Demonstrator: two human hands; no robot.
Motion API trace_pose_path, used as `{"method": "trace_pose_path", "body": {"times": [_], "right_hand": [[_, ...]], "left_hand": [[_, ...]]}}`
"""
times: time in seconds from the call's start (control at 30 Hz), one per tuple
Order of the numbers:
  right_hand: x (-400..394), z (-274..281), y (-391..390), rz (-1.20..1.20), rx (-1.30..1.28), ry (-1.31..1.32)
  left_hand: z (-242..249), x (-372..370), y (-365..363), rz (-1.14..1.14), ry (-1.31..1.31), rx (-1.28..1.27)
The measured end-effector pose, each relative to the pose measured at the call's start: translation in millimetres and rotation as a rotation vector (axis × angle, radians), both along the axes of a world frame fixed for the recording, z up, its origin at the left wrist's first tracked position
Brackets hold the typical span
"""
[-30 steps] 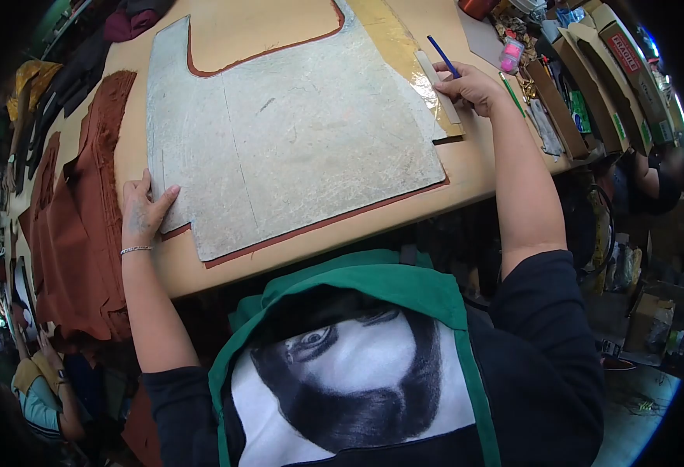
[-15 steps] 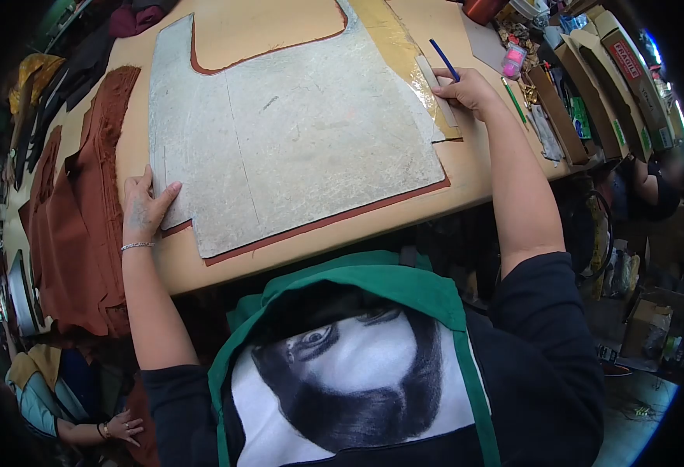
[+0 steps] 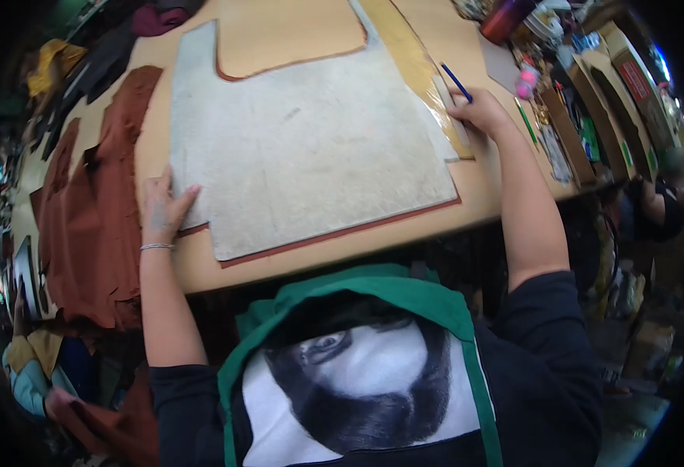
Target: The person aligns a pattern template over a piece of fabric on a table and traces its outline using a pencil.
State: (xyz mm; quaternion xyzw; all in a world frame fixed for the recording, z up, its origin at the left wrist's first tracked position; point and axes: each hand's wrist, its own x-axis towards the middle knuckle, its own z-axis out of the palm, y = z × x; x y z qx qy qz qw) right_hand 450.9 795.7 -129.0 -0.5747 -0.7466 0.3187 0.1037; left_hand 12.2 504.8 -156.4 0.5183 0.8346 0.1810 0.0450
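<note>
A large grey-white template (image 3: pixel 303 156) with a deep cut-out at its far side lies flat on the table. Reddish-brown material (image 3: pixel 342 233) peeks out from under its near edge. At the template's left edge rests my left hand (image 3: pixel 164 210), thumb spread away from the fingers, pressing it. My right hand (image 3: pixel 480 113) is closed around a blue pen (image 3: pixel 456 82) that points up and left. Its fingertips also touch a pale narrow strip (image 3: pixel 452 117) on the template's taped right side (image 3: pixel 408 54).
More reddish-brown sheets (image 3: pixel 97 210) hang over the table's left side. At right lie a green pencil (image 3: pixel 526 123), a pink bottle (image 3: pixel 526 81) and cardboard boxes (image 3: pixel 614 101). A dark red cylinder (image 3: pixel 505 19) stands farther back. Another person's hand (image 3: pixel 60 401) shows at lower left.
The whole view has shifted, so the table and my arms appear farther right and slightly lower. Both hands keep their places on the template. The other person's hand has moved left, beside brown material.
</note>
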Motion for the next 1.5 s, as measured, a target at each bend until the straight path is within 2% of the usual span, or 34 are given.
{"method": "trace_pose_path", "body": {"times": [0.1,0.17,0.3,0.43,0.53,1.0,1.1,1.2,1.43,1.5], "right_hand": [[-3,1,-1,0.021,0.045,-0.111],[3,-11,2,0.158,0.239,0.016],[-3,-4,3,0.231,0.136,-0.159],[-1,-9,4,0.210,0.129,-0.133],[0,-11,4,0.234,0.153,-0.137],[1,-10,3,0.289,0.161,-0.175],[-10,5,-8,0.222,0.058,-0.227],[-6,-1,-2,0.261,0.115,-0.275],[4,-12,10,0.267,0.113,-0.220],[-2,-3,1,0.226,0.124,-0.202]], "left_hand": [[3,4,0,0.036,-0.073,0.045],[4,5,0,0.050,-0.106,0.036],[7,6,-1,0.065,-0.159,0.046],[-3,0,-3,0.041,-0.132,0.099],[1,5,-6,0.056,-0.222,0.162],[7,7,-2,0.082,-0.215,0.097],[11,9,-2,0.089,-0.212,0.069],[9,5,1,0.074,-0.189,0.023],[18,4,5,0.058,-0.127,-0.124],[14,4,3,0.050,-0.112,-0.066]]}}
